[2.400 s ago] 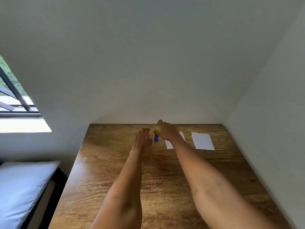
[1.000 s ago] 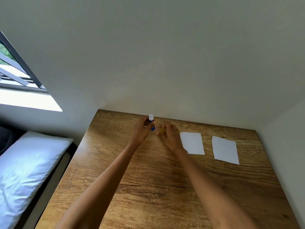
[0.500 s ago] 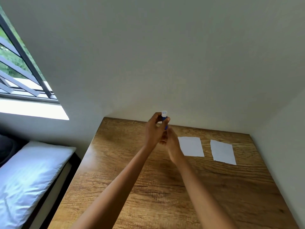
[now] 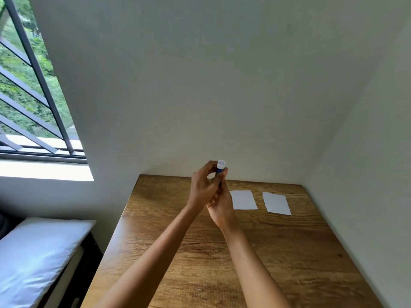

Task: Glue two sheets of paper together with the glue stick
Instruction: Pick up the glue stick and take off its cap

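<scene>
— Where is the glue stick (image 4: 219, 171)?

— Up in the air over the far edge of the table (image 4: 278, 258); I have it upright, white tip on top, blue body below; my left hand (image 4: 203, 187) is closed on the upper part, thumb and fingers (image 4: 223, 172) pinching just under the tip.

— And your other hand?

— My right hand (image 4: 221, 206) sits directly under the left, touching it, fingers curled up towards the bottom of the stick; the lower end is hidden between my hands, so I cannot tell whether the right one actually grips it or only cups beneath.

— The sheets?

— Both flat on the table, to the right of my hands, near the back wall; the near sheet (image 4: 243, 200) lies just beside my right hand, its left edge partly behind my knuckles; the far sheet (image 4: 277, 203) lies beside it with a strip of bare wood between them; neither overlaps the other.

— Any cap on the table?

— I cannot make one out; my hands cover that spot.

— What else is around?

— A window (image 4: 33, 96) with dark bars at my left, green leaves behind it; a bed (image 4: 33, 258) with a pale cover low on the left, beside the table.
</scene>
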{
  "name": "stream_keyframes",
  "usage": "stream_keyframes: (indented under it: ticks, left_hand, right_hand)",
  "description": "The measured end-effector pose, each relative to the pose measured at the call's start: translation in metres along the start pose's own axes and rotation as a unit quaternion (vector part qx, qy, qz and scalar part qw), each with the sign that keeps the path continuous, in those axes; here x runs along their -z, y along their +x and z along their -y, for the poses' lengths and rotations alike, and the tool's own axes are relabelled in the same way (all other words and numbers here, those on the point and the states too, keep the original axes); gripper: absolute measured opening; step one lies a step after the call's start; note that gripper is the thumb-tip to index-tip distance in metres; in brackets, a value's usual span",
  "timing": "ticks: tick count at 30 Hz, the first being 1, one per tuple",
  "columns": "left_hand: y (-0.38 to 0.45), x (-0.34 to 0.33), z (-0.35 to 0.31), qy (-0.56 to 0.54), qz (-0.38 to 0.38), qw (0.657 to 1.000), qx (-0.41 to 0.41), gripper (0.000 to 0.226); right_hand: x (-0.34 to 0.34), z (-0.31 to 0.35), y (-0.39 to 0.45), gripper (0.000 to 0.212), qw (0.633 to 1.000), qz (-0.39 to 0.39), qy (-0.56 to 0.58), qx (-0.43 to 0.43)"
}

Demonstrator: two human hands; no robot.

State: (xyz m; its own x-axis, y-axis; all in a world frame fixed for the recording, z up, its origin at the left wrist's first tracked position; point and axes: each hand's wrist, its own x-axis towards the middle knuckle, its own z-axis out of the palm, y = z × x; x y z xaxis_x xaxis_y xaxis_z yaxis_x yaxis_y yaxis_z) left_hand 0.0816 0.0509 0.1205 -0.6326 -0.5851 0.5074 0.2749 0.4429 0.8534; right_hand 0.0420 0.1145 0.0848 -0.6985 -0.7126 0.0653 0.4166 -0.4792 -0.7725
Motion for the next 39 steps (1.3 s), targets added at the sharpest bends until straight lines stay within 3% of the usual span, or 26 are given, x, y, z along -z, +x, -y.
stream_keyframes:
  ticks: [4,8,14,21,27,35,39]
  left_hand:
    - [-0.019,0.009,-0.018,0.0,0.02,0.999,-0.03,0.012]
    - [-0.034,0.016,-0.025,-0.015,0.045,0.998,-0.041,0.012]
    - [-0.053,0.009,-0.038,0.027,0.113,0.99,-0.078,0.01]
    - [-0.047,0.008,-0.035,0.04,0.105,0.986,-0.122,0.013]
    - [-0.05,0.002,-0.031,0.081,0.145,0.971,-0.172,0.016]
    - [-0.032,0.011,-0.021,0.081,0.121,0.976,-0.164,0.021]
    - [-0.026,0.006,-0.017,0.097,0.125,0.973,-0.168,0.019]
  right_hand:
    - [-0.005,0.01,-0.023,0.048,0.998,0.057,0.034,-0.006]
    - [0.004,0.006,-0.046,0.041,0.991,0.099,0.089,-0.005]
    - [0.01,0.013,-0.059,0.043,0.999,0.04,-0.004,-0.014]
    - [0.016,0.018,-0.066,0.038,0.99,0.079,0.113,-0.01]
    - [0.018,0.025,-0.059,0.024,0.998,-0.002,0.056,0.002]
    - [0.03,0.016,-0.04,0.025,0.994,0.036,0.101,-0.024]
    - [0.017,0.022,-0.026,0.026,0.998,-0.042,0.035,-0.028]
